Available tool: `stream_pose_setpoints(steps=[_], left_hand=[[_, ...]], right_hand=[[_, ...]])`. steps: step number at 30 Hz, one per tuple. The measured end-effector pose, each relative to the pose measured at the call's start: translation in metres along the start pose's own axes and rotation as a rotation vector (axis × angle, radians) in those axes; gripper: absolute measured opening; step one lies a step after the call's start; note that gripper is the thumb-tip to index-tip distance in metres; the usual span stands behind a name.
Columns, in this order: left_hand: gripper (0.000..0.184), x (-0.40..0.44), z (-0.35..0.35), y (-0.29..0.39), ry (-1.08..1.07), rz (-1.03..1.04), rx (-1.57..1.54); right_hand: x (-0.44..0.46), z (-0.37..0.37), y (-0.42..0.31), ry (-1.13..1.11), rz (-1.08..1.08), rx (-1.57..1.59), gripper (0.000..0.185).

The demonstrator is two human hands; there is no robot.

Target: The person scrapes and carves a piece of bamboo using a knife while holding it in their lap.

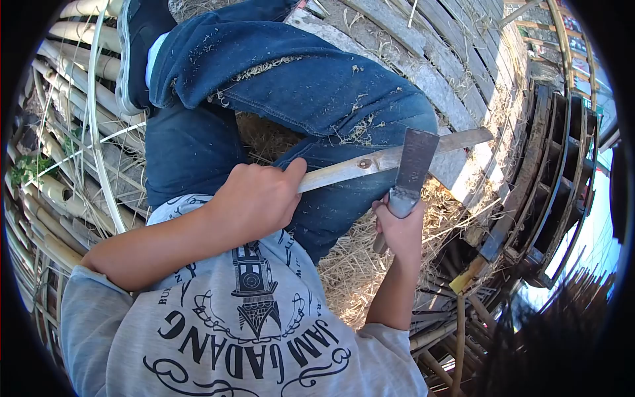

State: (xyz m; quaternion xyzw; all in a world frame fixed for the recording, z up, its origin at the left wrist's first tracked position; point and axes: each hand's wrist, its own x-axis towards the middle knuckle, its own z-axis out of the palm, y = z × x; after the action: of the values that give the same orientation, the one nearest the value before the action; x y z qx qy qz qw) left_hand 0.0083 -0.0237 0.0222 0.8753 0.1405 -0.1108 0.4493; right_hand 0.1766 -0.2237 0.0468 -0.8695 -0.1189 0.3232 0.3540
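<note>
My left hand [261, 198] is closed around the near end of a pale bamboo strip [331, 174], which has a dark knot at its node and runs to the upper right over my jeans. In my right hand [401, 228] is the handle of a knife [417, 159] with a broad, dark, rectangular blade. The blade lies across the strip, pointing up, and hides part of it. The strip's far end sticks out beyond the blade, past my knee. Curled shavings lie on the jeans.
Bamboo poles [86, 86] lie at the left, beside my shoe [135, 59]. Weathered planks [423, 53] are at the top. Straw and shavings [357, 271] cover the ground. A stack of dark curved wooden pieces [529, 178] stands at the right.
</note>
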Motion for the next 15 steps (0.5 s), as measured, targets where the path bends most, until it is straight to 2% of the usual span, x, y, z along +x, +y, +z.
stream_pose_setpoints(steps=[1, 2, 3, 5, 7, 9, 10, 11, 13, 15], left_hand=[[0.023, 0.001, 0.000, 0.000, 0.002, 0.004, -0.007], [0.022, 0.001, 0.002, 0.000, 0.006, 0.006, -0.017], [0.022, 0.001, 0.003, 0.000, 0.007, 0.001, -0.024], [0.022, -0.001, 0.003, -0.002, 0.028, 0.005, -0.015], [0.022, -0.001, 0.001, -0.001, 0.011, 0.004, -0.010], [0.022, 0.000, 0.002, -0.001, 0.004, 0.005, -0.022], [0.022, 0.001, 0.002, -0.001, 0.007, 0.005, -0.023], [0.022, 0.001, 0.002, -0.001, 0.010, 0.002, -0.021], [0.022, -0.001, 0.002, -0.001, 0.017, 0.001, -0.028], [0.022, 0.000, 0.000, -0.002, 0.023, 0.018, -0.036]], right_hand=[[0.003, -0.002, -0.003, -0.043, -0.029, -0.017, 0.016], [0.002, 0.002, -0.006, 0.063, 0.045, 0.112, 0.016], [-0.001, 0.006, -0.004, 0.058, 0.047, 0.106, 0.016], [-0.007, 0.011, 0.006, 0.022, -0.036, -0.044, 0.015], [-0.006, 0.006, 0.001, -0.051, -0.032, 0.020, 0.015], [-0.003, 0.002, -0.014, 0.079, 0.144, 0.137, 0.016], [-0.004, 0.006, -0.017, 0.052, 0.204, 0.227, 0.019], [-0.005, 0.007, -0.015, 0.044, 0.204, 0.223, 0.019], [-0.012, 0.009, -0.007, -0.049, 0.069, -0.010, 0.019], [-0.010, 0.009, -0.007, -0.057, 0.121, -0.013, 0.018]])
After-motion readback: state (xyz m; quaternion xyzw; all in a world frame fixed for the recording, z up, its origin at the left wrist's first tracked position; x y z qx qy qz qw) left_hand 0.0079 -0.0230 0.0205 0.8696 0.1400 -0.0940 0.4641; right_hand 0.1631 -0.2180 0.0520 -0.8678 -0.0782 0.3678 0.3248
